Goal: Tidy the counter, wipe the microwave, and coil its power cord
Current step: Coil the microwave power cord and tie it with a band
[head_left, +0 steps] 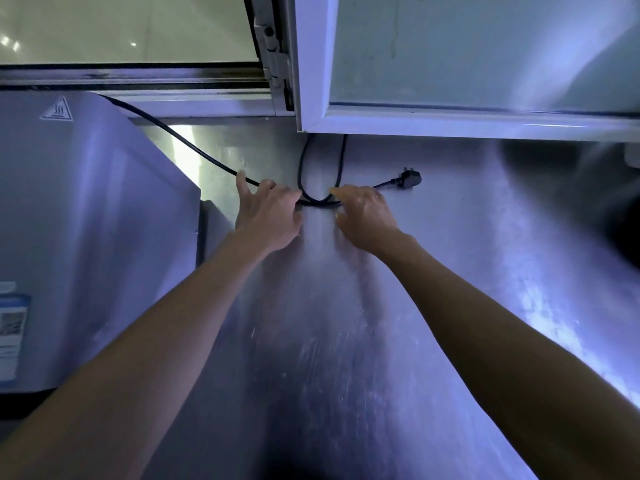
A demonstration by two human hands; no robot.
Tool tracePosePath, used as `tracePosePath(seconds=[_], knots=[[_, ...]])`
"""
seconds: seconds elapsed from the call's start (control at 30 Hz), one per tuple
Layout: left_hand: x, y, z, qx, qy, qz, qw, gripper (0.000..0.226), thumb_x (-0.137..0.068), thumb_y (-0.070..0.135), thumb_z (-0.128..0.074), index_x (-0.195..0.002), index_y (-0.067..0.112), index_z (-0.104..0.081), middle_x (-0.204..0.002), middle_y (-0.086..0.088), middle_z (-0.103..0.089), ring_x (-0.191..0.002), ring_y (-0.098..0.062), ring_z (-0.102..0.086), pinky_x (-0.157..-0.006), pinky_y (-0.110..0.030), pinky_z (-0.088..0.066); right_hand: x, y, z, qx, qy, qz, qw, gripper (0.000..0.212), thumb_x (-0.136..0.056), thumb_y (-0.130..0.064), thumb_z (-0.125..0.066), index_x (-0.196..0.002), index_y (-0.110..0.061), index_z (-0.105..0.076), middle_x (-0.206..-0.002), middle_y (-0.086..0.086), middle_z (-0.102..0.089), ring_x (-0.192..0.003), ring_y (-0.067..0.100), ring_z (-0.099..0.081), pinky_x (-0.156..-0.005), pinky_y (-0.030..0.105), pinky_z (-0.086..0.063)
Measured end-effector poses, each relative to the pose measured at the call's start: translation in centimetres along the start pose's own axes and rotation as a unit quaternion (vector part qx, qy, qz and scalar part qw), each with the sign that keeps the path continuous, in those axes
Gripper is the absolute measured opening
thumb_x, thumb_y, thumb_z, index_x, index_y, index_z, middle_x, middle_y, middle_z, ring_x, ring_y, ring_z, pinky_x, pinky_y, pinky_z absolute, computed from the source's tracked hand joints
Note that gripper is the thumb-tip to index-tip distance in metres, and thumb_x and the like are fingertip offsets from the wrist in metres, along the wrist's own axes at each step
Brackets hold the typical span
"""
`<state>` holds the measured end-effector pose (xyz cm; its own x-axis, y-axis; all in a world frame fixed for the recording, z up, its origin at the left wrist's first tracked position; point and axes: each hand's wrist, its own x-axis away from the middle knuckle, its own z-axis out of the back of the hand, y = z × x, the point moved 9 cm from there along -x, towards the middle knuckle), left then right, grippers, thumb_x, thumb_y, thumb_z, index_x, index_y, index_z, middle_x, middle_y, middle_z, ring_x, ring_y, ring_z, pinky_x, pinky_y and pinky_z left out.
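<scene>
A black power cord (194, 148) runs from behind the silver microwave (79, 220) at the left, across the steel counter (346, 323) to a loop near the back wall. Its plug (408, 178) lies free on the counter at the right. My left hand (268, 214) grips the cord where the strands cross, forefinger raised along it. My right hand (367, 213) pinches the same bundle from the right side, just left of the plug end. The loop's far part (301, 161) rises under a window frame and is partly hidden there.
A white window frame (311, 64) overhangs the back of the counter just above the loop. A sliding window track (138, 76) runs behind the microwave. A dark rounded shape (616, 202), possibly a sink, lies at the far right.
</scene>
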<state>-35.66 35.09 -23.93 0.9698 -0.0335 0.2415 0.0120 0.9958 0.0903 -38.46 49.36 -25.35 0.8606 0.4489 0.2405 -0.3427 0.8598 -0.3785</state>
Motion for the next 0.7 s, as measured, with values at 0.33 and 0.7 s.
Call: tracePosePath(seconds=[0.33, 0.7], knots=[[5.6, 0.1, -1.4, -0.022, 0.005, 0.061, 0.998, 0.033, -0.099, 0.041, -0.043, -0.091, 0.02, -0.067, -0.088, 0.003, -0.064, -0.105, -0.024, -0.055, -0.114, -0.064, -0.008, 7.5, -2.5, -3.9, 0.023, -0.018, -0.002, 1.0, 0.048, -0.094, -0.015, -0.048, -0.14, -0.024, -0.051, -0.141, 0.002, -0.05, -0.123, 0.028, -0.046, -0.102, 0.044, -0.032], [7.3, -1.4, -3.6, 0.059, 0.006, 0.113, 0.992, 0.016, -0.097, 0.032, -0.057, -0.108, 0.021, -0.059, -0.092, 0.001, -0.067, -0.102, -0.025, -0.055, -0.103, -0.049, -0.018, 10.8, -2.4, -3.5, -0.154, 0.085, -0.001, 0.984, 0.04, -0.089, 0.002, -0.052, -0.128, -0.005, -0.062, -0.122, 0.013, -0.064, -0.101, 0.037, -0.06, -0.087, 0.046, -0.051]])
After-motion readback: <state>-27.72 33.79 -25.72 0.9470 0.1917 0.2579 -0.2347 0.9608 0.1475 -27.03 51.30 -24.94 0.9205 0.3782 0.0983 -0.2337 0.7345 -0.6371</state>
